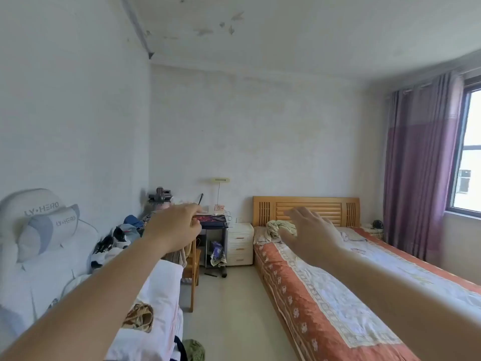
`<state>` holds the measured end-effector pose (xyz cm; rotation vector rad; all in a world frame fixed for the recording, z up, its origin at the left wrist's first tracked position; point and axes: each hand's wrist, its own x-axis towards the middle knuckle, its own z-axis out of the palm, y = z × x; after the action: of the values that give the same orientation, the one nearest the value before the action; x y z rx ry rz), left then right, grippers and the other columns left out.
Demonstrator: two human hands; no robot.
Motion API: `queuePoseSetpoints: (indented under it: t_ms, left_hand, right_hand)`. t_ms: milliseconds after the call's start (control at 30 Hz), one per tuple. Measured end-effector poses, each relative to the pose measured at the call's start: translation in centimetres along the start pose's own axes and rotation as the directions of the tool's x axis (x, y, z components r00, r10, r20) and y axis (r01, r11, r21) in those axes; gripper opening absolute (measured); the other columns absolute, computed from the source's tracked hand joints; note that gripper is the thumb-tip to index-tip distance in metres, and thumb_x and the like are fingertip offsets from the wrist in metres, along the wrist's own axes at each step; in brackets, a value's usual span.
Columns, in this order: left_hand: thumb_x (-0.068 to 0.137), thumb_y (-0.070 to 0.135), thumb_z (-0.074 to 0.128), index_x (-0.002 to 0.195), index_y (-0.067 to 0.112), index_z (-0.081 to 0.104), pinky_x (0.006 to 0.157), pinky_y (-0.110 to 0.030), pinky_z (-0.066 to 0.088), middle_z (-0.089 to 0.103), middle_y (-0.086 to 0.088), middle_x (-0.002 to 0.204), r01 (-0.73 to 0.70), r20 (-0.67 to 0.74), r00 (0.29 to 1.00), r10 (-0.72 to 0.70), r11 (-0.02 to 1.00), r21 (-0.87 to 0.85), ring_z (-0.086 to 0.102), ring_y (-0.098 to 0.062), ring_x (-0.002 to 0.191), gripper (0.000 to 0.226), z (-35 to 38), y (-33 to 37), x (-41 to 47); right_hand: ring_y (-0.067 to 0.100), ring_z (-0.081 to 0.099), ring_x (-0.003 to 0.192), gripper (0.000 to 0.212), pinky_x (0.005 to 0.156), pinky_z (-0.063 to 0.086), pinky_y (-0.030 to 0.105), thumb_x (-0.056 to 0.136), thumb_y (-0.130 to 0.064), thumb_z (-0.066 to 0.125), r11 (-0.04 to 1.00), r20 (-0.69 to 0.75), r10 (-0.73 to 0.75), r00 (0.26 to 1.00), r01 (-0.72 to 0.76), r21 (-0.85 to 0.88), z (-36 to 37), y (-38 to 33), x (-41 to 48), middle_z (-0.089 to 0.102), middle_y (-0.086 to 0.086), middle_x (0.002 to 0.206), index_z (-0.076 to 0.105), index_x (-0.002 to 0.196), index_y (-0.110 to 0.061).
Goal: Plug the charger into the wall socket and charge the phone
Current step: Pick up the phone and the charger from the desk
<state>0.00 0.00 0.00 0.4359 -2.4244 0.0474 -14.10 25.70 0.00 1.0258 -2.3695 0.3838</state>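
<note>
Bedroom walls are framing 1 bed (338, 295), and 1 far tabletop (212, 222) is carrying dark cables; charger and phone cannot be told apart there. Both hands are reaching out empty: left hand (173, 227) loosely curled, right hand (311, 231) spread. Likely light, the charger should be gripped by its stiff body, not its limp cable.

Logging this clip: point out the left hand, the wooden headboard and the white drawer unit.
left hand (173, 225): head view, back of the hand.
wooden headboard (308, 204): head view, slatted centre panel.
white drawer unit (240, 243): head view, drawer fronts.
</note>
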Motion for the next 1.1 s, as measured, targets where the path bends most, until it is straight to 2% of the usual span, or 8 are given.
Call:
queuePoseSetpoints:
  t_ms: [67, 200, 400, 600, 900, 1100]
  left_hand:
    - [0.093, 0.028, 0.048, 0.128, 0.026, 0.056, 0.083, -0.036, 0.05, 0.066, 0.003, 0.127, -0.01, -0.013, 1.0, 0.011, 0.999, 0.034, 0.063, -0.019, 0.106, 0.035, 1.1, -1.5, 1.8]
    - [0.092, 0.029, 0.048, 0.126, 0.026, 0.056, 0.08, -0.036, 0.052, 0.066, 0.003, 0.126, -0.003, -0.03, 1.0, 0.005, 0.998, 0.065, 0.063, -0.017, 0.104, 0.034, 3.6, -4.9, 6.2]
    - [0.092, 0.028, 0.047, 0.128, 0.022, 0.055, 0.079, -0.036, 0.05, 0.06, 0.001, 0.133, -0.017, -0.053, 0.998, 0.02, 0.999, 0.05, 0.06, -0.019, 0.109, 0.037, 8.9, -8.3, 12.9]
    - [0.091, 0.03, 0.045, 0.124, 0.019, 0.056, 0.079, -0.038, 0.05, 0.064, -0.001, 0.122, -0.029, -0.004, 1.0, 0.03, 0.995, 0.1, 0.058, -0.02, 0.106, 0.036, 15.3, -9.9, 18.3]
    - [0.091, 0.028, 0.044, 0.126, 0.017, 0.054, 0.077, -0.036, 0.046, 0.062, -0.002, 0.124, -0.003, 0.016, 1.0, 0.0, 0.99, 0.142, 0.056, -0.02, 0.11, 0.038, 25.0, -9.3, 28.6]
    - [0.091, 0.028, 0.042, 0.128, 0.017, 0.054, 0.083, -0.038, 0.05, 0.063, -0.002, 0.122, 0.001, 0.012, 1.0, -0.003, 0.985, 0.171, 0.057, -0.021, 0.108, 0.04, 31.3, -7.2, 36.7]
  right_hand:
    - [0.019, 0.045, 0.128, 0.051, 0.105, 0.034, 0.039, 0.091, -0.05, 0.038, 1.0, -0.008, -0.021, 1.0, 0.021, -0.006, 1.8, -0.6, 2.2, 0.045, -0.004, 0.144, 0.043, 0.135, -0.024]
    - [0.02, 0.043, 0.13, 0.055, 0.106, 0.033, 0.041, 0.092, -0.051, 0.037, 0.996, 0.008, -0.078, 0.997, 0.079, -0.05, 5.6, -1.8, 7.5, 0.044, -0.002, 0.144, 0.039, 0.139, -0.023]
    - [0.019, 0.039, 0.134, 0.054, 0.108, 0.031, 0.04, 0.093, -0.05, 0.036, 0.995, 0.047, -0.08, 0.996, 0.082, -0.054, 10.8, -1.1, 14.9, 0.042, -0.004, 0.148, 0.037, 0.141, -0.024]
    - [0.02, 0.046, 0.128, 0.051, 0.105, 0.033, 0.04, 0.092, -0.051, 0.037, 0.994, 0.074, -0.061, 0.995, 0.067, -0.088, 15.9, 1.2, 20.5, 0.05, -0.003, 0.139, 0.043, 0.135, -0.024]
    - [0.021, 0.045, 0.127, 0.051, 0.107, 0.029, 0.039, 0.092, -0.051, 0.039, 0.992, 0.068, -0.089, 0.994, 0.095, -0.084, 23.4, 9.1, 30.5, 0.053, -0.002, 0.136, 0.043, 0.135, -0.023]
    - [0.021, 0.043, 0.13, 0.054, 0.109, 0.028, 0.04, 0.092, -0.05, 0.04, 0.989, 0.073, -0.137, 0.988, 0.141, -0.054, 27.5, 16.1, 38.8, 0.05, -0.002, 0.141, 0.04, 0.139, -0.024]
